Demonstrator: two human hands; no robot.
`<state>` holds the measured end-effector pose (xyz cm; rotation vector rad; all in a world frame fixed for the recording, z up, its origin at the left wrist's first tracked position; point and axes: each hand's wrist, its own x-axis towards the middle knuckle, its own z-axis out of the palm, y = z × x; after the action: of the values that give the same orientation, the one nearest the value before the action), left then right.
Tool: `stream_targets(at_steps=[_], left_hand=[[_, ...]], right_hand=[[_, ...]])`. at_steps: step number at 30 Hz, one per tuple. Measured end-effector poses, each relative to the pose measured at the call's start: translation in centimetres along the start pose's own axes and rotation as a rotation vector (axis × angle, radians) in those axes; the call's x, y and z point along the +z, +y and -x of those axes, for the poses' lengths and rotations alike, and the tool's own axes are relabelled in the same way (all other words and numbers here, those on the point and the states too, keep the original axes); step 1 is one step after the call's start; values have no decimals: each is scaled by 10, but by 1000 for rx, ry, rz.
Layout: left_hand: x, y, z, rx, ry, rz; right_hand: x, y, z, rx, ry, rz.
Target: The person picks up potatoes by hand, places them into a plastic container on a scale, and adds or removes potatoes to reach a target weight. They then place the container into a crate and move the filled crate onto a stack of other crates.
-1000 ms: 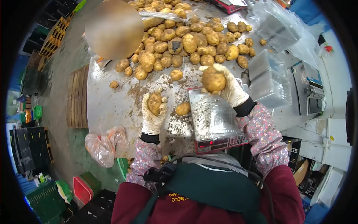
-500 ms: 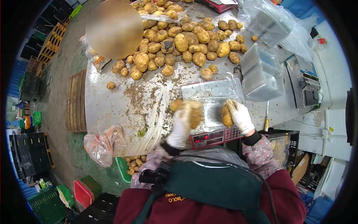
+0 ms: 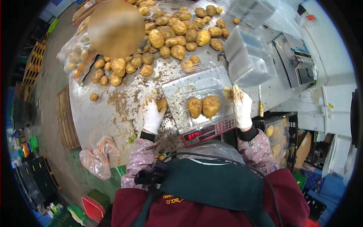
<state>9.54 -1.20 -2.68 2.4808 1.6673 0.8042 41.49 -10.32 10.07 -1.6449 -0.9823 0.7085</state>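
Note:
Two potatoes [image 3: 202,107] lie side by side in a clear plastic tray [image 3: 221,113] on the scale [image 3: 172,100], whose red display [image 3: 194,134] is lit. At the scale's left, my gloved left hand [image 3: 152,113] rests by a single potato [image 3: 162,104], its soiled fingers apart on the potato's far side. My right hand [image 3: 241,108], also gloved, is at the tray's right edge with its dirty fingers spread and nothing visible in them. The tray's clear lid part [image 3: 200,81] lies folded back over the scale's far half.
Many loose potatoes [image 3: 177,36] cover the table's far side, beside a filled bag [image 3: 77,56]. Stacked clear trays [image 3: 249,60] stand right of the scale. A marker-like stick [image 3: 261,104] lies farther right. A crumpled bag [image 3: 99,157] hangs at the near left edge.
Both potatoes that my hands held now lie in the tray, and my hands have drawn apart outward. The display went from 0 to a higher reading. The view has shifted.

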Motion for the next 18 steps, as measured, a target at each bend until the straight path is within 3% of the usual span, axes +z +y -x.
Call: stream_targets(at_steps=[1,3,4,6,8,10,12,14,15,17,18], left_hand=[[5,-4,0,10,-11,12],[12,-9,2,-102,-771,11],[13,-12,4,-98,-783,16],[15,-13,6,-19,-479,13],[-6,-4,0,-336,-218,578],[-34,-3,-11,-654,-181,928],[-60,-1,-20,-675,-238,1165],[-90,25,-35,-641,-382,1143],[-90,40,-37,-643,-389,1140],[-84,65,-47,144,85,830],[-89,71,-52,146,82,832]], right_hand=[[2,-7,-2,65,27,-115],[7,0,-10,-13,30,-86],[11,3,-11,-101,22,-65],[21,-14,-7,-65,-11,-73],[29,-28,-2,-133,-96,9],[36,-31,2,-157,-134,11],[47,-60,8,-118,-388,183],[63,-69,4,-573,-479,401],[71,-77,7,-563,-532,448],[79,-87,7,-505,-636,381],[79,-89,6,-449,-741,314]])
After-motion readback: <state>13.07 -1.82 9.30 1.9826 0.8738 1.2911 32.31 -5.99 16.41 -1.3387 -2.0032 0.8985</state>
